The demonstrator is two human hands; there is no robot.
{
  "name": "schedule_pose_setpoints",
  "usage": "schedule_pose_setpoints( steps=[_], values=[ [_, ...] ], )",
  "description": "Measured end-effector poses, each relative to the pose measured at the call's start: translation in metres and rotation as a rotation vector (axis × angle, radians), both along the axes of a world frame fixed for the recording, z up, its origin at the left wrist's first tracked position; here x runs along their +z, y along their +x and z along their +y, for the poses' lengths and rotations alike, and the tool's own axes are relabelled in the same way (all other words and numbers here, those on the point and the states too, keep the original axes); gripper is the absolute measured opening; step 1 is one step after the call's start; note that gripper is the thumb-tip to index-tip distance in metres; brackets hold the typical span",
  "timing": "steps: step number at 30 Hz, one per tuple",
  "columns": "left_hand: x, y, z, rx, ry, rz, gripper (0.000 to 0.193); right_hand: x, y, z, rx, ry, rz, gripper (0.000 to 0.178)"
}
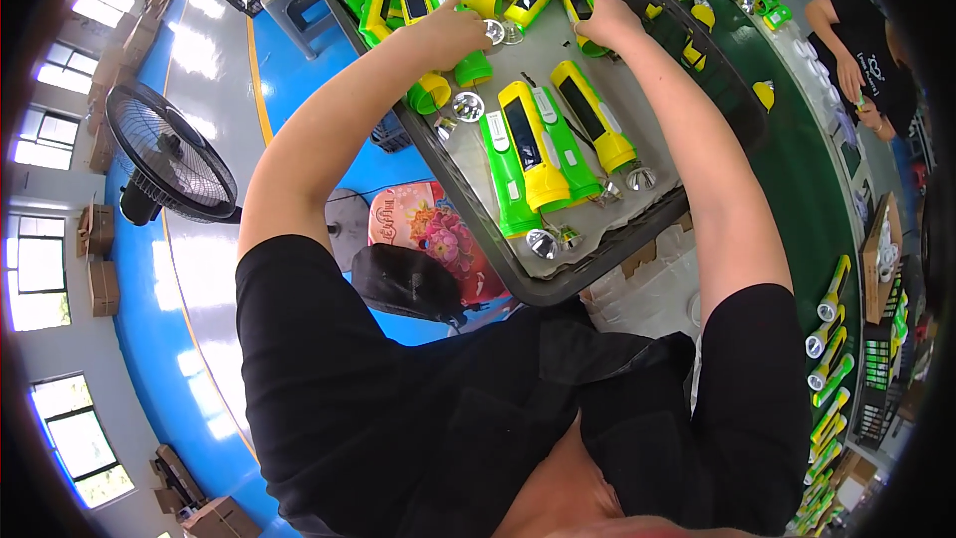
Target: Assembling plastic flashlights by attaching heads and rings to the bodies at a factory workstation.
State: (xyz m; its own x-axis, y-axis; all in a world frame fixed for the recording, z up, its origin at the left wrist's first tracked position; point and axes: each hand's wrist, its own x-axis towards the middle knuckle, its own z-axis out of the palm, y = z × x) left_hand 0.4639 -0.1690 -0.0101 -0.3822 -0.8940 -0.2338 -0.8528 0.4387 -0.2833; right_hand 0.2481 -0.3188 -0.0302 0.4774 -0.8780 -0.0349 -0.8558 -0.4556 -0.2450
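Note:
Both my arms reach to the far part of a dark tray (546, 291) full of green and yellow flashlights. My left hand (443, 35) closes around a green flashlight (473, 70) standing among the others, its body mostly hidden by the hand. Over to the right, my right hand (612, 24) has its fingers bent round a green and yellow flashlight (578, 8). Nearer to me lie a yellow flashlight with a dark panel (525, 139), a green flashlight (566, 151) and another yellow flashlight (595, 115). Silver reflector heads (468, 107) hang loose at their ends.
A black fan (169, 151) stands at the left, near a grey stool (299, 15). Below the tray is a flower-patterned red seat (438, 234). On the right, a green work surface (797, 174) carries yellow caps (764, 94) and rows of flashlights (829, 339). A co-worker (866, 50) works beyond it.

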Motion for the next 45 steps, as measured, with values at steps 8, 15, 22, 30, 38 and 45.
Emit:
schedule_pose_setpoints(
  steps=[8,15,22,30,38,45],
  values=[
    [0.055,-0.034,0.058,-0.089,-0.138,0.334,0.058,0.036,-0.075,0.024,0.206,0.680,0.120,0.038],
    [0.051,-0.076,0.113,0.087,0.320,1.155,0.048,0.022,-0.099,0.050,0.221,0.826,0.007,0.062],
    [0.039,-0.077,0.072,0.362,0.346,0.110,0.072,0.002,-0.068,0.061,0.117,0.838,-0.106,0.061],
    [0.037,-0.084,0.069,0.825,0.776,0.422,0.084,0.007,-0.070,0.081,0.186,0.981,-0.316,0.054],
    [0.043,-0.124,0.091,1.137,0.802,1.125,0.073,0.014,-0.076,0.101,0.177,1.342,-0.502,0.049],
    [0.014,-0.118,0.090,1.360,0.671,1.531,0.047,0.015,-0.086,0.105,0.054,1.248,-0.539,0.061]
  ],
)
